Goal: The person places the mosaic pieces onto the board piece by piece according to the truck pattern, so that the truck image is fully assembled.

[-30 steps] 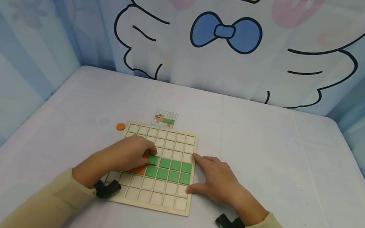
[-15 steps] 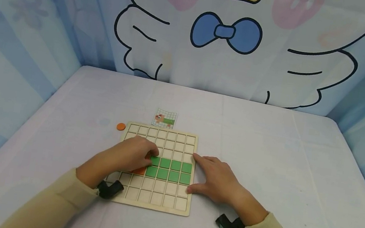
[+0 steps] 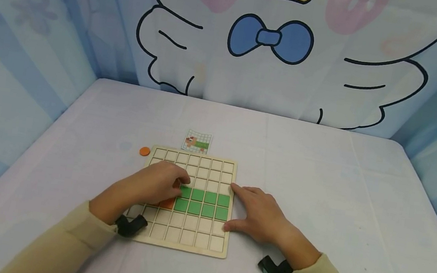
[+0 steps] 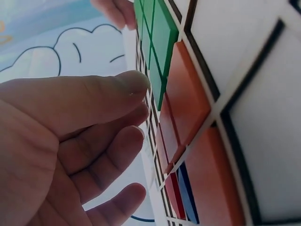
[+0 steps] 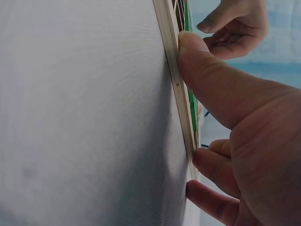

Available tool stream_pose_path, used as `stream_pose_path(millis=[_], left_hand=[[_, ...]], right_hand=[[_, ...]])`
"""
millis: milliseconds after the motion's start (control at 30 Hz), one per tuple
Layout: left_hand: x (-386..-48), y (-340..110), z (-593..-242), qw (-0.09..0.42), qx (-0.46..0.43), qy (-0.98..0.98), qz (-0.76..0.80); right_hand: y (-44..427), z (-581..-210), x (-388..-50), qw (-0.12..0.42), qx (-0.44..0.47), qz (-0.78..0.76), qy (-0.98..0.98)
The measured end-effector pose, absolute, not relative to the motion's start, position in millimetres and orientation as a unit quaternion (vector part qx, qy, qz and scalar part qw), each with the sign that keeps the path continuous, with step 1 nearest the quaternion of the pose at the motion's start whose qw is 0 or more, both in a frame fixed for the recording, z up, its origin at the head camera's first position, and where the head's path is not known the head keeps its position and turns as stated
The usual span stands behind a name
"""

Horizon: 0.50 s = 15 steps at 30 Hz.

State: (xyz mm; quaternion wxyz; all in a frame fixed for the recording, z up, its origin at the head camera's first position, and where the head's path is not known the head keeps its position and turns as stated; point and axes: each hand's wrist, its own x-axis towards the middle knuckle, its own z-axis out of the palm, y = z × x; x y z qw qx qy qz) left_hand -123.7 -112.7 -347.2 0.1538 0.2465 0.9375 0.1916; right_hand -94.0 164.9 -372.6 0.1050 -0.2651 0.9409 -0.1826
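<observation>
A wooden grid board [image 3: 197, 240] lies on the table, with two rows of green square tiles [image 3: 210, 198] across its middle. My left hand [image 3: 158, 183] hovers over the left part of those rows, partly hiding an orange tile [image 3: 167, 203]. In the left wrist view, its thumb and fingers are slightly bent and apart, with nothing visible between them, beside orange tiles [image 4: 188, 89] and thin red [image 4: 175, 193] and blue pieces [image 4: 188, 193]. My right hand [image 3: 259, 214] rests spread at the board's right edge, thumb and fingertips touching it.
Behind the board lies a small card [image 3: 196, 142] printed with a brown and green figure on a grid. An orange round disc [image 3: 144, 151] sits near the board's far left corner. Patterned curtains [image 3: 264, 82] stand behind the white-covered table [image 3: 321, 179].
The leftmost green tile of the upper row, tilted at my left fingers a second ago, now lies flat in its cell. My left fingers have parted from it. The right hand stays put.
</observation>
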Motion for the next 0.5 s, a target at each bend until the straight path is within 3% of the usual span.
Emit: stream_pose_path(millis=[500], left_hand=[[-129,-146,-336,0.121,0.184,0.951,0.216]], right_hand=[[166,-373,-95,0.105,-0.266,-0.183,0.941]])
